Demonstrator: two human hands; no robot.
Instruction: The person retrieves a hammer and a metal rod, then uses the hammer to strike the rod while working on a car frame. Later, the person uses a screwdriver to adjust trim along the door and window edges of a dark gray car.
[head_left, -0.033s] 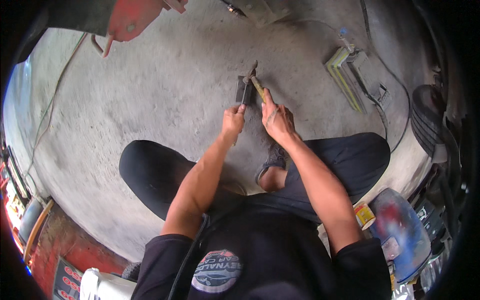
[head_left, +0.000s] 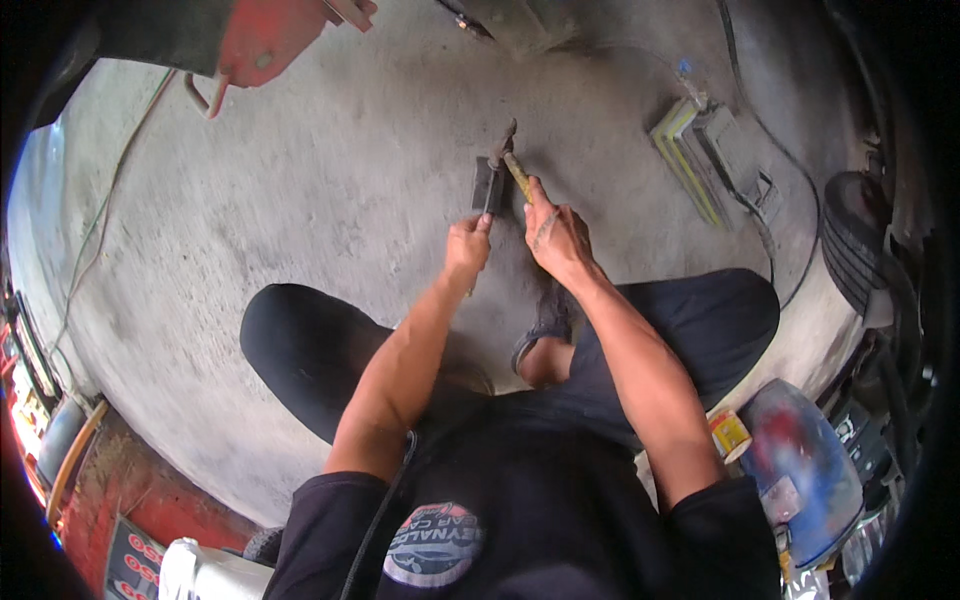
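Observation:
My left hand [head_left: 467, 245] grips a slim metal tool [head_left: 489, 198], held upward over a dark rectangular metal piece [head_left: 479, 178] on the concrete. My right hand [head_left: 555, 240] is closed round the yellow handle of a hammer [head_left: 505, 140]. The hammer's head sits over the top part of the slim tool; I cannot tell if they touch. Both forearms reach forward between my crossed legs.
A stack of yellow-edged plates with a cable [head_left: 685, 160] lies at upper right. A tire [head_left: 850, 240] stands at the right edge. Red machinery [head_left: 270, 30] is overhead left. A yellow can [head_left: 728, 435], blue panel [head_left: 800, 470] and white bucket [head_left: 195, 570] are beside me.

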